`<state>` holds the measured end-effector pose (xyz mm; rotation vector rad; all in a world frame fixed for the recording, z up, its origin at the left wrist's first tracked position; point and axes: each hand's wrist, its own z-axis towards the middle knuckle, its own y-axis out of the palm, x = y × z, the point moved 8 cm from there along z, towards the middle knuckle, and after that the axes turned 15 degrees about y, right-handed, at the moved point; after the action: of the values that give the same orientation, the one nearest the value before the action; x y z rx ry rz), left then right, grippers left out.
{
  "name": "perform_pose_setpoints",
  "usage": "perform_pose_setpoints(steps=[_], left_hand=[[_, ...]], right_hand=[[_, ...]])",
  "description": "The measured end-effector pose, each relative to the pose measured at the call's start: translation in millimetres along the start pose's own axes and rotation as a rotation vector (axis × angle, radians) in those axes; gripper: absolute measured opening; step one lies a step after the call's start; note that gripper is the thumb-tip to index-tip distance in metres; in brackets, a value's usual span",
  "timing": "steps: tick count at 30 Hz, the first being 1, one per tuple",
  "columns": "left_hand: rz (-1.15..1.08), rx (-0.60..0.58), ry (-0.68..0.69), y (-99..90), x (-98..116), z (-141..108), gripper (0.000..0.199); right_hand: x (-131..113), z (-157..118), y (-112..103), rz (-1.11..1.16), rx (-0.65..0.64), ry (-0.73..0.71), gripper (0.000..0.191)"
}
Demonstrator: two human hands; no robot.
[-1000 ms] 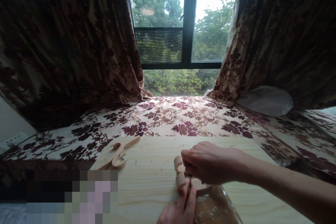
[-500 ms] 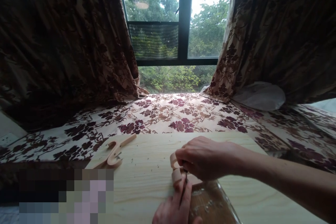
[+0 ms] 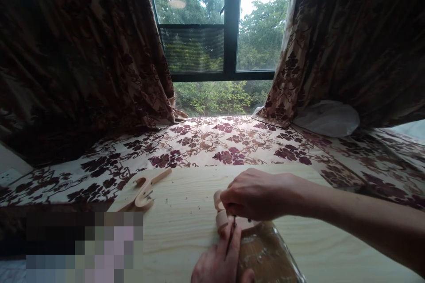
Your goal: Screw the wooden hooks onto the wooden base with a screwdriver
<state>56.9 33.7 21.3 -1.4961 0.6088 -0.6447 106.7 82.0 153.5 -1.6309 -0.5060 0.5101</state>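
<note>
My right hand [image 3: 255,192] is closed in a fist-like grip above the wooden board [image 3: 175,234]. What it holds is mostly hidden; a thin dark tip shows just under the fingers. Below it, my left hand [image 3: 215,254] presses its straight index and middle fingers on a pale tan leather-like strap [image 3: 222,219], with the thumb resting apart on the right. The strap curls up in loops left of the right hand, and its flat part, bearing a small dark spot, lies against a brown block [image 3: 267,252] with a shiny clear covering.
A second curled tan strap [image 3: 143,196] with small dark bits on it lies at the board's left corner. Small crumbs dot the board. Beyond are a floral cloth [image 3: 229,141], patterned curtains [image 3: 288,70], a window and a whitish plastic bag [image 3: 327,118].
My right hand has lifted slightly off the strap, uncovering its flat part and the dark spot. My left hand stays pressed in place. The view has shifted a little.
</note>
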Motion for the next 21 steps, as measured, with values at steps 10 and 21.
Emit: perform_pose_setpoints(steps=[10,21], left_hand=[[-0.153,-0.027,0.084,12.4,-6.4,-0.6,0.068],[-0.110,-0.023,0.035,5.0,-2.1,-1.1,0.070]], right_hand=[[14.7,-1.8,-0.4,-0.015,0.058,0.220,0.022],[9.8,-0.8,6.3,0.072,0.123,0.154,0.014]])
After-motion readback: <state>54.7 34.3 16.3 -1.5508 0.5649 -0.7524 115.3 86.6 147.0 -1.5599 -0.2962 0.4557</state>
